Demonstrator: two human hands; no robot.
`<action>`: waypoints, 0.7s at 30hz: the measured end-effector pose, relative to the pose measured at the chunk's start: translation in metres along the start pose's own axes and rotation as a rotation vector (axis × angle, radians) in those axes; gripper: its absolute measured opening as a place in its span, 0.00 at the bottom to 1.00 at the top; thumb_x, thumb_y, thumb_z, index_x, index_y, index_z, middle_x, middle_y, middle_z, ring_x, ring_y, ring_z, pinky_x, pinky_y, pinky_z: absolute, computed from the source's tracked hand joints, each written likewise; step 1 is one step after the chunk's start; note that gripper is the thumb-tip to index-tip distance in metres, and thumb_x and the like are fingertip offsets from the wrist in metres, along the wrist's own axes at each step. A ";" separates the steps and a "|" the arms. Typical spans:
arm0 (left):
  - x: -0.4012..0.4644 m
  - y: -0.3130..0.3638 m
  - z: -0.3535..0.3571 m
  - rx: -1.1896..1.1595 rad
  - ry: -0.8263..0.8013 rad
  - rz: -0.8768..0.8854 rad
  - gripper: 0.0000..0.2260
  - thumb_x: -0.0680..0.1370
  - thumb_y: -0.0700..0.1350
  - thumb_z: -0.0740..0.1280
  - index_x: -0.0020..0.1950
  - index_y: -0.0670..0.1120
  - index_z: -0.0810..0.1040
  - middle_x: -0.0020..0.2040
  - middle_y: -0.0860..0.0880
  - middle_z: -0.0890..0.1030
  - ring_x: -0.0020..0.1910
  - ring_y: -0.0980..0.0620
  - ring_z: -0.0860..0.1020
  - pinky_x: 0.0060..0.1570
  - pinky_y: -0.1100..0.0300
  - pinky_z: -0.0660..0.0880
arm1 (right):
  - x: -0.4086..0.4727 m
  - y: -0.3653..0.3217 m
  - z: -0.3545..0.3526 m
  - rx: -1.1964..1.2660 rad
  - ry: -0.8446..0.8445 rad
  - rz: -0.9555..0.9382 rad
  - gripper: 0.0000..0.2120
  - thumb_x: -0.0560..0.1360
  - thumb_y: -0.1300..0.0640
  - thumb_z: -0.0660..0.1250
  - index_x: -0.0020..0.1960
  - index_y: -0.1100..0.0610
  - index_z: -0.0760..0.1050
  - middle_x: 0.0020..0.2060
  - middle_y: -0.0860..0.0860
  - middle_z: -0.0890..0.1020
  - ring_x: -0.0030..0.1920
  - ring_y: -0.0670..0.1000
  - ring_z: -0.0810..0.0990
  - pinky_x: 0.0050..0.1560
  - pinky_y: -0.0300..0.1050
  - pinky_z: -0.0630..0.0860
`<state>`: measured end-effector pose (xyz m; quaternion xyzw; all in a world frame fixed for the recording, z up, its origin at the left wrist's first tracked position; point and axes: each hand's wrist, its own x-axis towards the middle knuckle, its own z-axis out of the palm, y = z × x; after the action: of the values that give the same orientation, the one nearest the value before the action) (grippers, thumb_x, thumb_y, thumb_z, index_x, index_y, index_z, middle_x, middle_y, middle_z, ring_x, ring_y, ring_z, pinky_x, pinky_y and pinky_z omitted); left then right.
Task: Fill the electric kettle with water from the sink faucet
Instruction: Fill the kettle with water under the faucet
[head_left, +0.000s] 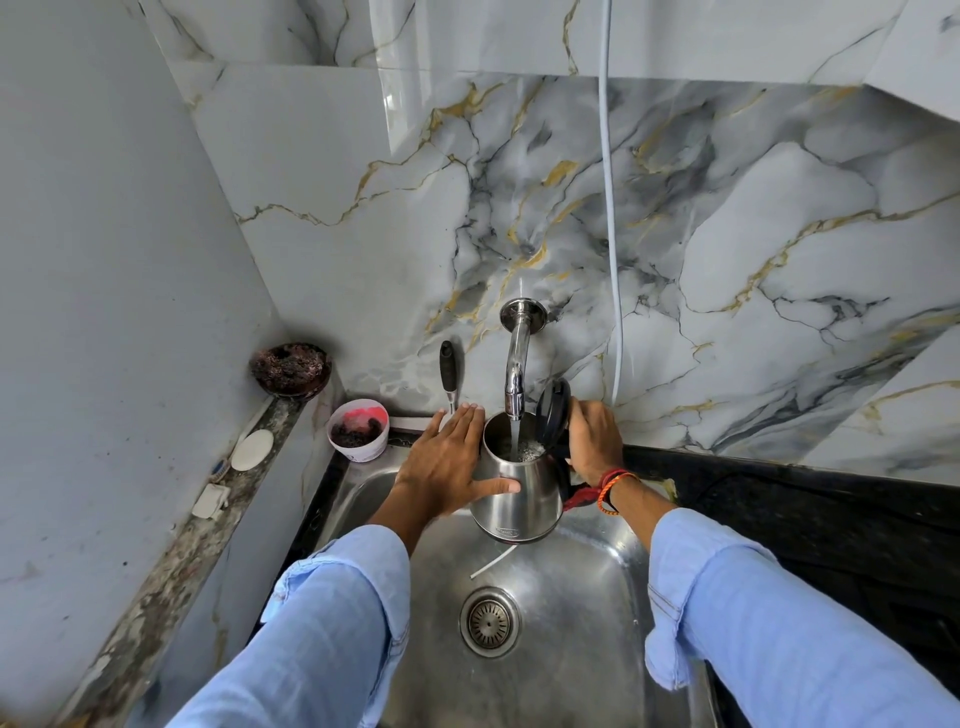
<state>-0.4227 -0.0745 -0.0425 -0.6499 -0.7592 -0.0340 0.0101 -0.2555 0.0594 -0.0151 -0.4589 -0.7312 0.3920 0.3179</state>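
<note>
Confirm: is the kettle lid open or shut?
Open. The lid stands flipped back, and water from the faucet falls into the kettle.

The kettle (517, 499) sits under the faucet (515, 364), above the sink (571, 597).

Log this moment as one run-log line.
phase: filling | faucet: running into kettle | lid: open | left hand: steadying kettle | right hand: gripping kettle

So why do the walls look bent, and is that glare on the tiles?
Head view: the wide-angle lens bows straight wall edges; yes, bright glare streaks the glossy marble wall, and the steel sink shines; the kettle and faucet look sharp.
</note>
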 end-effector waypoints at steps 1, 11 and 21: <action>0.000 -0.001 0.000 -0.010 0.003 -0.002 0.55 0.69 0.80 0.45 0.80 0.37 0.52 0.81 0.40 0.58 0.80 0.46 0.54 0.79 0.45 0.48 | 0.001 0.000 0.000 -0.003 0.001 0.007 0.24 0.76 0.43 0.53 0.25 0.54 0.66 0.23 0.50 0.72 0.26 0.50 0.69 0.29 0.41 0.61; 0.028 0.009 -0.036 -0.932 0.014 -0.273 0.34 0.78 0.65 0.63 0.77 0.47 0.66 0.76 0.46 0.70 0.75 0.47 0.67 0.75 0.52 0.61 | -0.005 -0.008 -0.001 -0.052 0.049 -0.003 0.23 0.75 0.45 0.54 0.25 0.53 0.65 0.22 0.48 0.70 0.25 0.47 0.68 0.29 0.41 0.58; 0.064 0.027 -0.033 -0.770 0.148 -0.356 0.16 0.78 0.53 0.70 0.52 0.39 0.80 0.54 0.40 0.79 0.56 0.42 0.76 0.57 0.51 0.71 | -0.008 -0.001 0.003 -0.035 0.055 0.006 0.24 0.76 0.42 0.55 0.26 0.53 0.67 0.23 0.49 0.71 0.26 0.50 0.69 0.30 0.42 0.63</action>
<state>-0.4074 -0.0090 -0.0051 -0.4609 -0.7886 -0.3628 -0.1847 -0.2555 0.0509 -0.0162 -0.4771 -0.7277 0.3672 0.3286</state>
